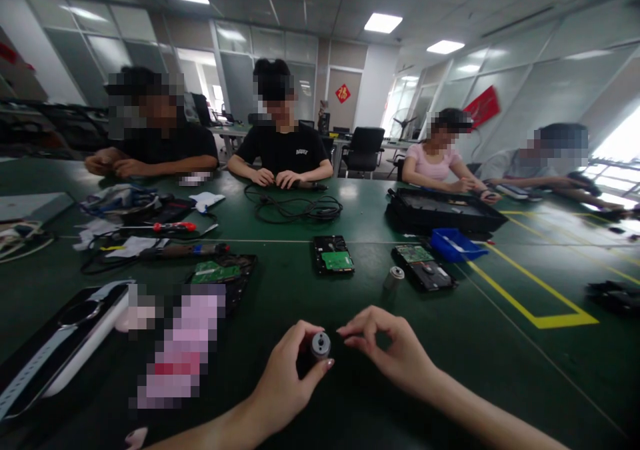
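Note:
My left hand (290,370) is wrapped round a small metal cylinder (321,345), whose round end with small holes faces up. Just to the right, my right hand (393,347) has thumb and fingertips brought together close to the cylinder, not touching it; whatever the fingertips may hold is too small to make out. A second metal cylinder (394,278) stands upright on the green table (365,410), beyond my right hand. Behind it lie two hard drives with green circuit boards, one in the middle (335,255) and one to the right (425,267).
At the left are a tablet (35,343) with a watch, a blurred-out pink item (183,350), another drive (220,271), a red screwdriver (175,227) and cables. A blue bin (456,245) and black tray (445,211) lie right. Several people sit opposite.

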Demonstrator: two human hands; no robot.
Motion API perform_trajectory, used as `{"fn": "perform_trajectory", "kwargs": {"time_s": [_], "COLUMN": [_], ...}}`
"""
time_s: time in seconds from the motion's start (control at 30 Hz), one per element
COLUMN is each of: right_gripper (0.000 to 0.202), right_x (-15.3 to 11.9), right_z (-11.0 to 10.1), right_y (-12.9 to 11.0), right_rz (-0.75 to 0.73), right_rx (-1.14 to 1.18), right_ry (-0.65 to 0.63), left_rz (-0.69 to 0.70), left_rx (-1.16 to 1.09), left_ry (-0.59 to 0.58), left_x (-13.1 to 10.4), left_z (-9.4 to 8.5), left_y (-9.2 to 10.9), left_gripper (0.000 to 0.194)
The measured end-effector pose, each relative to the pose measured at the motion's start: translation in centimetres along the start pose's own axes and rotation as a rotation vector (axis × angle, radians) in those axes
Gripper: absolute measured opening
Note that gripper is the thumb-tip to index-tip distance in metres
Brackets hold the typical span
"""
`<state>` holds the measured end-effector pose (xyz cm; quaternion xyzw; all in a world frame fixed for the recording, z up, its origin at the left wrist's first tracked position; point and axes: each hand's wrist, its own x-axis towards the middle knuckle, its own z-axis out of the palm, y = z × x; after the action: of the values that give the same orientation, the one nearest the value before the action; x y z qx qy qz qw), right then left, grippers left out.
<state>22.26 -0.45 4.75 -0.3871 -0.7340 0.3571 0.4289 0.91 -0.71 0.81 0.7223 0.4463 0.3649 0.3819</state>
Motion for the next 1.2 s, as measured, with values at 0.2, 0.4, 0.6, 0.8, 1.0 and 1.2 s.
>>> {"fn": "perform_trajectory", "kwargs": {"time_s": [0.2,0.4,0.6,0.8,1.0,1.2], "right_gripper": [0.03,0.029,0.027,0.013,0.024,0.013], "right_x": [1.9,1.8,2.2,2.1,2.3,2.0], "right_z": [3.6,3.0,2.5,2.2,2.0,3.6], "right_y": [0.7,1.2,-0.2,-0.8,-0.9,0.5], "right_rz": [-0.084,-0.212,-0.368,-0.142,-0.069,-0.063], "right_rx": [-0.087,-0.212,-0.444,-0.321,-0.191,-0.207], "right_ry": [0.005,-0.088,-0.262,-0.089,-0.016,-0.036], "left_rz": [0.029,0.023,0.047,0.025,0.012,0.017], "left_rx": [-0.023,-0.017,-0.038,-0.028,-0.029,-0.022], "left_ry": [-0.012,0.004,0.01,0.0,-0.005,-0.001], "left_x": [0.1,0.1,0.2,0.2,0.1,0.1], "left_z": [0.1,0.1,0.3,0.1,0.1,0.0], "left_y": [-0.1,-0.1,-0.2,0.0,0.0,0.1], "left_gripper": [0.018,0.019,0.019,0.02,0.019,0.018]}}
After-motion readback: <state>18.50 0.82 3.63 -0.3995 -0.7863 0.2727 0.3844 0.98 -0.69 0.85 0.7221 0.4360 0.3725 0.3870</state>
